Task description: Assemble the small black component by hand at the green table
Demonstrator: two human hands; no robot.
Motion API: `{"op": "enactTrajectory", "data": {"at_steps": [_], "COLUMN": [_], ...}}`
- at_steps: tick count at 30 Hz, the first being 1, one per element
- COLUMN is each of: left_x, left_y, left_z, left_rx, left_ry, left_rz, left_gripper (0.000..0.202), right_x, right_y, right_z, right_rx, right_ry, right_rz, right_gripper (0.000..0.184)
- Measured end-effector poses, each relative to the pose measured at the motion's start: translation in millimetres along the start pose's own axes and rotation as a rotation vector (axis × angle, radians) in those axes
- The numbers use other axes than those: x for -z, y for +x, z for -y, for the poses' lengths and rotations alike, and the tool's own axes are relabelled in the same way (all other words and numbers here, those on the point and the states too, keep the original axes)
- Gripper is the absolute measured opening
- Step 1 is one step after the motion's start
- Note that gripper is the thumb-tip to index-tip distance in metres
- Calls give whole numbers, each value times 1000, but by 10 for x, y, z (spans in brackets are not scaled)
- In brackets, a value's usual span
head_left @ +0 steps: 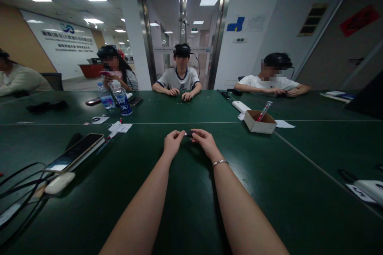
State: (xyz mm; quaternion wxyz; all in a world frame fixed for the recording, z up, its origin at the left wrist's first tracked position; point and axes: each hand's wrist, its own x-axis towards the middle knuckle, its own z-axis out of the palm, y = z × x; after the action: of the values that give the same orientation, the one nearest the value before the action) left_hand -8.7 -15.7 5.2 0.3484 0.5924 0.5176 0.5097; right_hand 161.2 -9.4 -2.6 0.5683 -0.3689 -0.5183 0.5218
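Over the green table, my two hands meet around a small black stick [188, 134] with a pale end, shaped like a USB flash drive. My left hand [173, 142] pinches the pale end between thumb and fingertips. From the other side, my right hand [204, 141] has its thumb and fingers closed on the black body, hiding part of it. A silver bracelet [220, 162] circles my right wrist. The stick is held just above the tabletop.
The green table [191, 191] spans the front. To the left lie a phone [78, 152], a white oval case [60, 183] and black cables; two bottles [122, 99] stand farther back. An open cardboard box [260, 126] sits right. Several people sit around the table, one opposite [181, 77].
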Motion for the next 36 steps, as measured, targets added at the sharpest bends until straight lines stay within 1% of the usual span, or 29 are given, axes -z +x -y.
{"op": "enactTrajectory", "data": {"at_steps": [4, 6, 7, 9, 11, 12, 15, 17, 19, 21, 23, 27, 30, 34, 36], "left_x": [-29, -38, -42, -48, -54, -58, -70, -76, -81, -84, -85, -80, -77, -74, -69], "left_y": [20, 26, 29, 33, 38, 41, 51, 53, 50, 42, 35, 29, 25, 13, 6], "left_z": [17, 29, 36, 54, 76, 86, 103, 99, 88, 77, 71, 73, 65, 39, 29], "left_rx": [-88, -122, -111, -27, 49, 51, -23, 6, 52, 32, 2, 51, -2, 29, 11], "left_ry": [-147, -181, -183, -170, -140, -122, -90, -107, -113, -102, -111, -116, -69, -94, -76], "left_rz": [43, 49, 46, 34, 26, 22, -12, -22, 15, 37, 28, 53, 45, 68, 67], "left_gripper": [22, 23, 26, 32, 32, 31, 26, 26, 27, 23, 20, 23, 21, 22, 23], "right_x": [-2, -8, -12, -19, -23, -23, -20, -18, -18, -19, -21, -20, -19, -22, -27], "right_y": [10, 11, 11, 11, 11, 12, 17, 20, 19, 15, 10, 8, 14, 13, 8], "right_z": [-6, -3, -1, 2, 2, 0, -10, -16, -17, -13, -7, -1, -4, -4, 1], "right_rx": [-20, -25, -27, -31, -35, -37, -42, -48, -51, -49, -46, -40, -42, -40, -41], "right_ry": [20, 21, 17, 4, -11, -18, -18, -7, -5, -12, -17, -23, -28, -21, -20], "right_rz": [-24, -34, -36, -29, -13, -6, 0, -3, -8, -12, -12, -2, 2, 4, 7], "right_gripper": [42, 42, 43, 43, 42, 42, 41, 41, 39, 38, 37, 39, 41, 41, 40]}}
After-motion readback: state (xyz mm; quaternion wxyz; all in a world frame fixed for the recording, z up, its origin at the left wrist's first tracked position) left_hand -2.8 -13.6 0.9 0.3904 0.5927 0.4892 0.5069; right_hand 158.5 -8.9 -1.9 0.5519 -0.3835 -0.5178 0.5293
